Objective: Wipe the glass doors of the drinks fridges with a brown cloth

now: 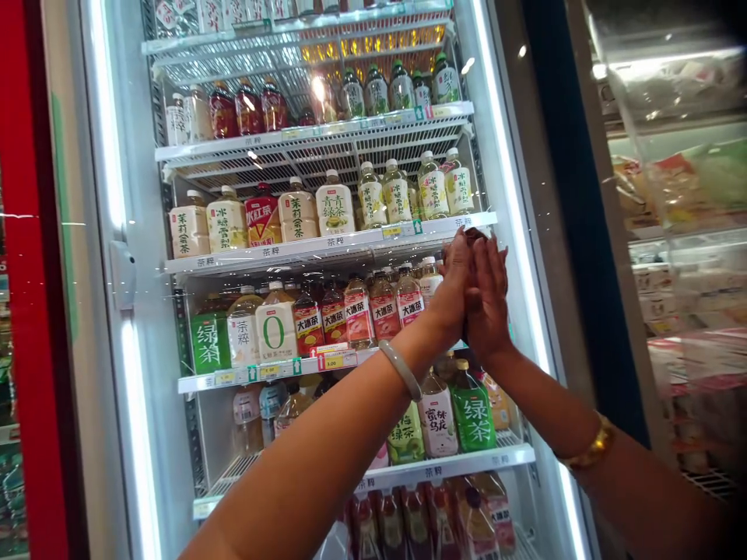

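Observation:
My left hand [452, 299] and my right hand [489, 299] are raised side by side at the right part of a lit drinks cooler, just below the end of a shelf edge [332, 243]. Both touch or nearly touch each other, with the fingers pointing up and stretched out. No object shows in either hand, though the space between the palms is hidden. A pale bangle [400, 369] circles my left wrist, and a gold-coloured bracelet [594, 445] is on my right wrist. Bottles with pink labels [384, 302] stand left of the hands.
Rows of bottled drinks fill several white shelves, with green bottles [474, 412] below the hands. A bright light strip [513, 187] runs up the cooler's right side. Farther right, packaged goods [694, 179] sit on other shelves. A red panel [35, 272] stands at the far left.

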A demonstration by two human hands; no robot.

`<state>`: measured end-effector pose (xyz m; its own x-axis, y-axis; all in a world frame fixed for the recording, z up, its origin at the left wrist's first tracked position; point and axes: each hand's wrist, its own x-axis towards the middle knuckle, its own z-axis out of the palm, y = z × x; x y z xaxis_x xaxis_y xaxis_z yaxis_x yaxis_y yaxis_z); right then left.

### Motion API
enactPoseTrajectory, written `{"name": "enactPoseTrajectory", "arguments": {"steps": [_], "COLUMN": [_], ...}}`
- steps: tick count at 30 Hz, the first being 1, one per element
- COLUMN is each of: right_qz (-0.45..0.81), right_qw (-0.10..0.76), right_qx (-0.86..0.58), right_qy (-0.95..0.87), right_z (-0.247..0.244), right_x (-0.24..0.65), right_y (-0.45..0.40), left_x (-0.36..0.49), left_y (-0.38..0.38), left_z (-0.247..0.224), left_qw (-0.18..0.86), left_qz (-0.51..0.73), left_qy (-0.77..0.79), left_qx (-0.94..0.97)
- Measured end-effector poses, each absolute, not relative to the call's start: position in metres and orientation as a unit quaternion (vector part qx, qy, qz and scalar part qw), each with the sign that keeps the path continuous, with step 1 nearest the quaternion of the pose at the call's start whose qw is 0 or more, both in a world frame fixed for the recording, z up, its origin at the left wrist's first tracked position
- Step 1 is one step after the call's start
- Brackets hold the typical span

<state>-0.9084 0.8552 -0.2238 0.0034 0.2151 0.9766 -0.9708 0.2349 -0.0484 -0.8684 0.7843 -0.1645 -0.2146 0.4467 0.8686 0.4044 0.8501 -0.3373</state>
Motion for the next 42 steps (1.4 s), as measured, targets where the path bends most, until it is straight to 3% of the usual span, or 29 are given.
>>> {"name": "enactPoseTrajectory", "arguments": {"steps": [6,12,14,20,28,36,42], "right_qz": [0.341,0.433,0.42,0.257,0.369,0.212,0.324], "right_qw": [0.67,0.658,0.66,0.676,0.686,0.689,0.709], "right_qx": [0.351,0.267,0.288,0.43,0.264,0.469,0.313], "right_qy": [-0.558,-0.555,-0.553,-0.541,-0.569,-0.51,-0.542], "right_z": [-0.205,-0.145,-0.153,-0.238,-0.178,-0.267,-0.229], "right_x": [-0.953,-0.95,-0.941,-0.952,-0.947,-0.944,-0.956], "right_y": [0.888,0.89,0.883,0.919,0.893,0.92,0.904], "left_x": [-0.838,-0.842,-0.848,-0.852,-0.853,-0.847,-0.842], "left_y": [0.749,0.735,0.736,0.734,0.736,0.733,0.737], "left_z": [-0.163,-0.179,-0.184,-0.198,-0.201,-0.215,-0.219], "left_qw": [0.563,0.623,0.636,0.637,0.638,0.633,0.601], "left_qz": [0.071,0.174,0.163,0.144,0.138,0.144,0.175], "left_qy": [-0.785,-0.742,-0.737,-0.74,-0.744,-0.749,-0.775], "left_qx": [-0.25,-0.174,-0.158,-0.159,-0.143,-0.137,-0.088]}}
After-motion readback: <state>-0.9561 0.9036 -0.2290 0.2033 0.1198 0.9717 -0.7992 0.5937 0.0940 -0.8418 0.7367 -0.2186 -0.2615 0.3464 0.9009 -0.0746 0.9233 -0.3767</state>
